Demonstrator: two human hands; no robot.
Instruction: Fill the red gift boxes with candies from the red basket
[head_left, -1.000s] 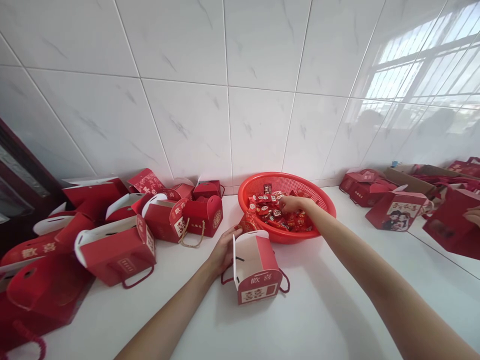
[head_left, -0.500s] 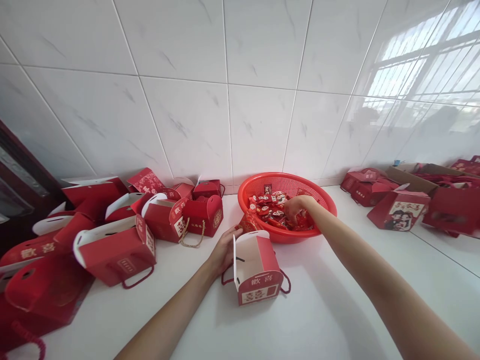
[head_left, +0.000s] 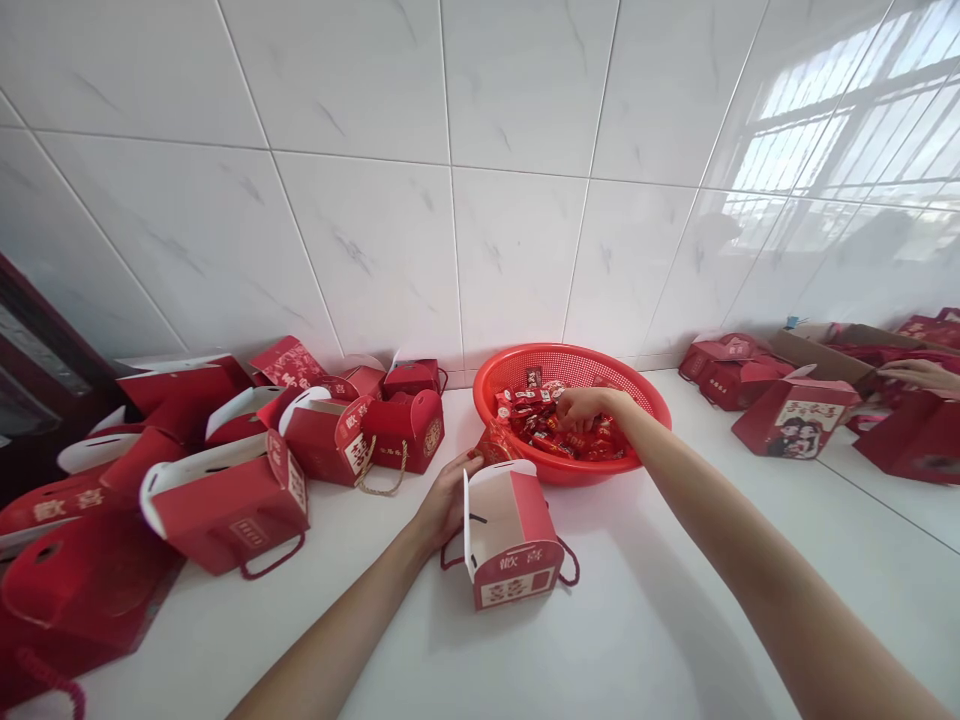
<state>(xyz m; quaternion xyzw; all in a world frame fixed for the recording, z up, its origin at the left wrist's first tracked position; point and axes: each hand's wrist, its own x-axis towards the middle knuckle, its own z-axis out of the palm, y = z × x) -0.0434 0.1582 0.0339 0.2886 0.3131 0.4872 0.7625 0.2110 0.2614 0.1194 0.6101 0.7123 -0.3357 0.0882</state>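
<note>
A red plastic basket (head_left: 574,475) holds several small red wrapped packets (head_left: 529,400). My right hand (head_left: 581,408) reaches into it, fingers bent down among the packets; whether it grips one is hidden. Just in front of the basket stands a red and white paper box (head_left: 517,545) with its lid open and cord handles at its sides. My left hand (head_left: 448,497) is at the box's back left, its fingers closed around a red, shiny piece (head_left: 491,445) between box and basket, which I cannot make out.
Several red boxes (head_left: 229,500) crowd the left side. More boxes (head_left: 795,420) stand at the right, where another person's hand (head_left: 922,376) touches a red box. A tiled wall (head_left: 360,240) rises behind the white table (head_left: 615,620).
My right hand has shifted a little to the left within the basket. Another person's hand has come into view at the right edge. My left hand has stayed in place.
</note>
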